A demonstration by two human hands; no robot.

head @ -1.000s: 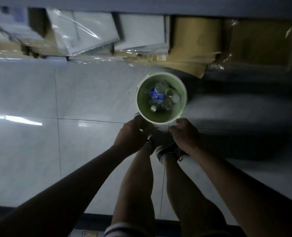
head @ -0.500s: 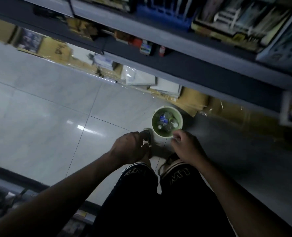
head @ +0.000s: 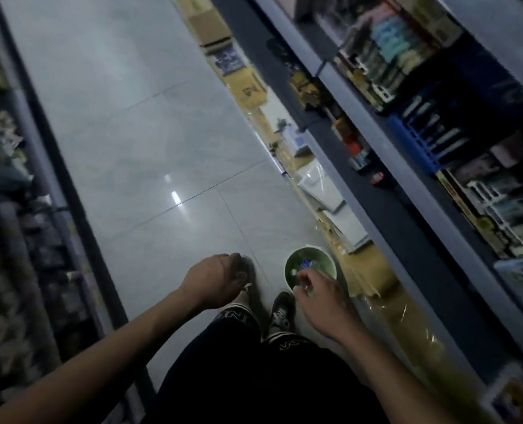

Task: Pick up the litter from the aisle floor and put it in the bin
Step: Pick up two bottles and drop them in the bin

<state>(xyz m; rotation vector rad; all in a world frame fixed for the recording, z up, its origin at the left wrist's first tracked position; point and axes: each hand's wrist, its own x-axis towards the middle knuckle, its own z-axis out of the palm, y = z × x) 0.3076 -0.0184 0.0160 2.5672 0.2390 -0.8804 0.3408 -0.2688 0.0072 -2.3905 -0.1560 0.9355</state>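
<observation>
Pickup pass looks finished; next is a scan of the aisle.

Left hand (head: 215, 281) hangs above the feet with fingers loosely curled; a small pale scrap shows at its fingertips, too blurred to tell if it is pinched or just a shoelace behind. Right hand (head: 321, 293) is over the near rim of the bin (head: 330, 264), fingers loosely bent, nothing visibly in it. The bin stands on the floor (head: 150, 148) just beside the right shoe (head: 281, 310), against the goods under the right-hand shelves (head: 407, 123). Litter (head: 306, 264) lies in it: a blue-labelled bottle and a white cap. No litter visible on the open tiles. Judgement: either drop the scrap, if it is one, or check further down the aisle.
</observation>
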